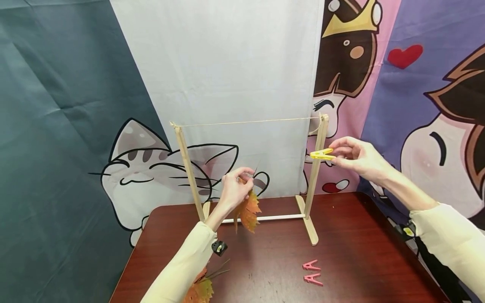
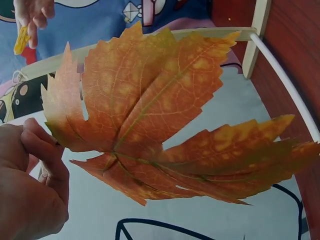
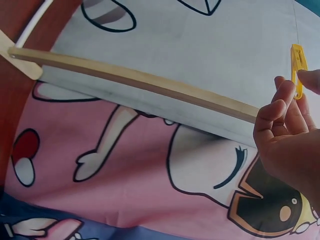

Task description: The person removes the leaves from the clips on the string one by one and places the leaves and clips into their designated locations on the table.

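Note:
An orange maple leaf [image 1: 249, 212] hangs from my left hand [image 1: 236, 187], which pinches it near its stem. In the left wrist view the leaf [image 2: 150, 95] spreads wide, with jagged edges and yellow-green patches. My right hand [image 1: 358, 158] pinches a yellow clothespin [image 1: 321, 154] by its handle end, beside the stand's right post. The right wrist view shows the clothespin [image 3: 298, 67] between thumb and fingers. Above both hands a thin string [image 1: 246, 122] runs between the two posts of a wooden stand [image 1: 320, 143]; nothing hangs on it.
Two pink clothespins [image 1: 312, 271] lie on the brown table [image 1: 273, 261] in front of the stand. More autumn leaves [image 1: 201, 290] lie at the front left, partly behind my left sleeve. A cartoon-printed cloth [image 1: 242, 63] hangs behind the table.

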The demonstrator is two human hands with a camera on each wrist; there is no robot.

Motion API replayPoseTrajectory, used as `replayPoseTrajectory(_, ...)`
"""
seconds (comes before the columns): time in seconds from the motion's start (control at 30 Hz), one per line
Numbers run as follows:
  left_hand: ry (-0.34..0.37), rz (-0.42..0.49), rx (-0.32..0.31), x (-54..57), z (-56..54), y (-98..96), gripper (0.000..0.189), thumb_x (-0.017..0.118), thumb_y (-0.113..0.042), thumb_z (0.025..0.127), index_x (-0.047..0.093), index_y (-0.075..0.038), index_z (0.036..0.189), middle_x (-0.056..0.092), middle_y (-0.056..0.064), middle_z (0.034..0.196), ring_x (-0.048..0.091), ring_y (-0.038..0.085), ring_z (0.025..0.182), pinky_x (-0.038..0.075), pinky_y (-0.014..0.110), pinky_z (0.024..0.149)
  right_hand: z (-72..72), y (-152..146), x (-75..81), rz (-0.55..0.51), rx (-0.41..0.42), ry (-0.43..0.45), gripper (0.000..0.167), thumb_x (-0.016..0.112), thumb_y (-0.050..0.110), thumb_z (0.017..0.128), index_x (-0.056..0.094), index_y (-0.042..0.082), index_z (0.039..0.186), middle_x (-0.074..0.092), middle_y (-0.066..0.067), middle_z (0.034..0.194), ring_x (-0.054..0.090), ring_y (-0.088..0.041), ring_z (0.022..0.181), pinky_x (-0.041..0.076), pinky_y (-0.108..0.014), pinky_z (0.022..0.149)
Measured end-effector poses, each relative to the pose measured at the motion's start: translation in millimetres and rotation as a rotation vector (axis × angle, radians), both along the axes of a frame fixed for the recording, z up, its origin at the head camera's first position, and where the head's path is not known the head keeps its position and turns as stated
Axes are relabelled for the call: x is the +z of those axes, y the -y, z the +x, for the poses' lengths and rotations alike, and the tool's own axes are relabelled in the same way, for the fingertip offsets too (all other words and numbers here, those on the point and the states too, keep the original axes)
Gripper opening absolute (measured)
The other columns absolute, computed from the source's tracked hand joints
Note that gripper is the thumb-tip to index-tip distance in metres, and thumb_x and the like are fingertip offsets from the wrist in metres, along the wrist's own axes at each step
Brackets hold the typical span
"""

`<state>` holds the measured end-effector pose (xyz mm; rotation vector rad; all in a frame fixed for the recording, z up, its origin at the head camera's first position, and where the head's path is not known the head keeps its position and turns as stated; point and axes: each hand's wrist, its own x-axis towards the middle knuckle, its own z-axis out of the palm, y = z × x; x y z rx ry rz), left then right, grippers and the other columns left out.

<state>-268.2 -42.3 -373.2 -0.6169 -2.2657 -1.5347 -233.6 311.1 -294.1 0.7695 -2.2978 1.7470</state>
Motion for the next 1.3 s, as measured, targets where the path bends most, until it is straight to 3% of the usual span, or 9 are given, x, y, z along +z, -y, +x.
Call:
replayPoseTrajectory(0.37, -0.024, -0.071, 0.021, -14.7, 13.4, 20.5, 0.025, 0.064, 0.008, 0.081, 0.073, -0.006, 0.1, 0.065, 0.003, 0.071, 0.053, 0.008, 0.036, 0.047, 0.027, 0.035, 11.5, -4.7, -27.2, 0.026, 0.018, -0.006, 0.03, 0.062, -0.015, 0.088, 0.058, -0.002, 0.114, 0.073, -0.003, 0.101, 0.066, -0.01, 0.084, 0.053, -0.018, 0.071)
replayPoseTrajectory(0.6, -0.08, -0.114, 0.042, -23.3, 21.7, 31.4, 0.024, 0.066, 0.008, 0.08, 0.073, -0.007, 0.097, 0.064, 0.003, 0.07, 0.051, 0.002, 0.036, 0.044, 0.021, 0.034, 18.8, -5.9, -39.1, 0.048, 0.01, 0.031, 0.03, 0.066, -0.011, 0.089, 0.057, 0.0, 0.116, 0.073, -0.001, 0.105, 0.067, -0.013, 0.087, 0.056, -0.022, 0.072)
replayPoseTrajectory(0.77, -0.073, -0.147, 0.067, -29.4, 27.1, 41.6, 0.022, 0.068, 0.005, 0.081, 0.073, -0.011, 0.097, 0.065, -0.001, 0.07, 0.051, 0.001, 0.035, 0.043, 0.022, 0.034, 23.5, -7.9, -47.0, 0.039, 0.004, 0.032, 0.03, 0.067, -0.011, 0.089, 0.057, -0.002, 0.116, 0.073, -0.002, 0.109, 0.069, -0.011, 0.091, 0.057, -0.024, 0.073)
replayPoseTrajectory(1.07, -0.1, -0.16, 0.058, -41.6, 33.7, 60.4, 0.025, 0.067, 0.01, 0.077, 0.072, -0.007, 0.094, 0.064, 0.0, 0.067, 0.048, -0.002, 0.035, 0.042, 0.021, 0.033, 31.9, -10.4, -62.2, 0.084, -0.067, 0.036, 0.031, 0.069, -0.007, 0.089, 0.056, -0.002, 0.116, 0.073, -0.001, 0.108, 0.067, -0.012, 0.085, 0.053, -0.021, 0.071)
replayPoseTrajectory(1.3, -0.074, -0.2, 0.055, -48.8, 40.0, 70.4, 0.023, 0.069, 0.009, 0.078, 0.072, -0.009, 0.092, 0.061, -0.002, 0.068, 0.048, 0.0, 0.036, 0.042, 0.022, 0.034, 39.0, -10.4, -71.8, 0.134, -0.122, 0.059, 0.031, 0.073, 0.0, 0.088, 0.06, 0.002, 0.117, 0.073, 0.0, 0.106, 0.065, -0.012, 0.085, 0.052, -0.021, 0.07)
